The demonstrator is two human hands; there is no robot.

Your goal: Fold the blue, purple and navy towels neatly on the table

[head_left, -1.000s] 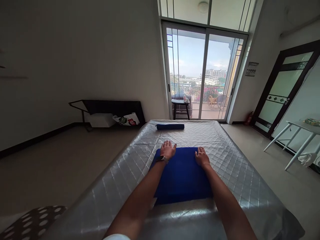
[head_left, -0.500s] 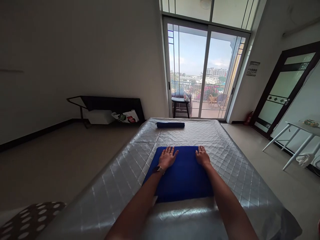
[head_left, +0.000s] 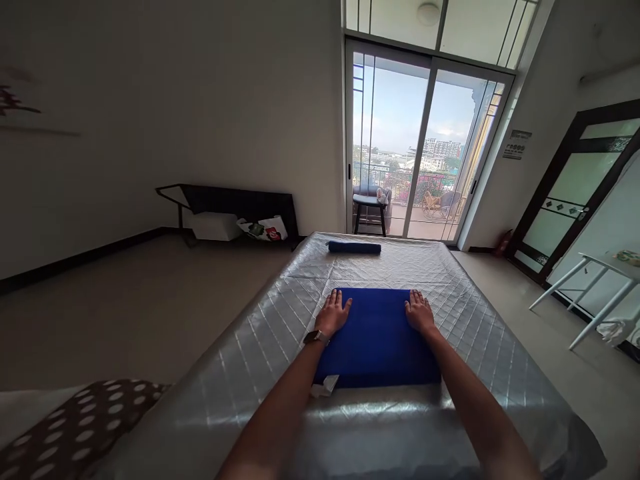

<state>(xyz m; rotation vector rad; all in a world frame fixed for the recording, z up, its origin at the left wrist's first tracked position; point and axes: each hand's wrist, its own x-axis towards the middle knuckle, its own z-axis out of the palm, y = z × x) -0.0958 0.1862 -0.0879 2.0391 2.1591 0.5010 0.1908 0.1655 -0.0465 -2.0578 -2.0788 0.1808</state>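
Note:
A blue folded cloth [head_left: 379, 340] lies flat on the silver quilted cover [head_left: 270, 327] in front of me. Across its far left corner rests my left hand [head_left: 333, 313], palm down with fingers stretched out; a watch [head_left: 317, 337] is on that wrist. My right hand [head_left: 419, 311] lies flat on the far right corner, its fingers also extended. At the cloth's near left corner a small white tag [head_left: 330, 384] sticks out. Farther back on the cover is a dark blue rolled cloth [head_left: 354, 247], apart from both hands.
Brown polka-dot fabric [head_left: 85, 420] lies at the lower left. By the wall stands a dark bench [head_left: 240, 203] with a white box [head_left: 215, 227] and a printed bag [head_left: 265, 229] below. A light table [head_left: 610, 263] is at the right, and glass sliding doors [head_left: 425, 147] are behind.
The view has shifted left, so things appear farther right. My left hand has moved outward to the cloth's left edge, and the cloth's left side looks straighter. Both hands remain flat.

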